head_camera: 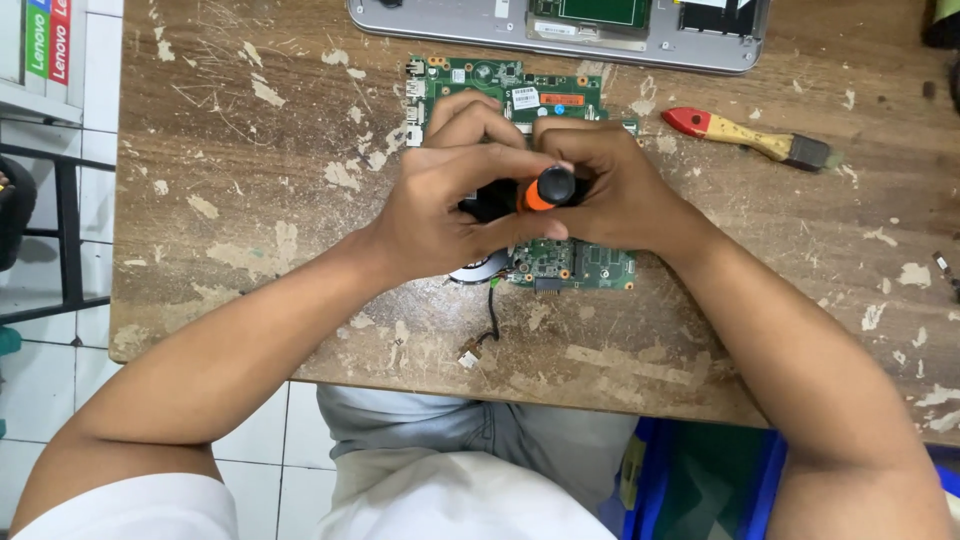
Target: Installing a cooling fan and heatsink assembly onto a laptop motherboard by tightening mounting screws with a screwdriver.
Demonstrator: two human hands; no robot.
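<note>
A green laptop circuit board [500, 90] lies on a worn wooden table [250, 200]. Both hands meet over its middle. My left hand [450, 190] rests on the board and touches a screwdriver [545, 190] with a black and orange handle, which stands upright, seen end-on. My right hand [610, 185] wraps around the same handle from the right. A round cooling fan [480, 268] peeks out under my left hand, and a thin black cable [490, 320] with a small white plug trails from it toward the table's near edge. The screwdriver's tip is hidden.
A grey laptop case [560, 35] lies open at the table's far edge. A small brush [750, 137] with a red and yellow handle rests to the right of the board. A blue bin [700, 480] sits under the table by my lap. White floor tiles at left.
</note>
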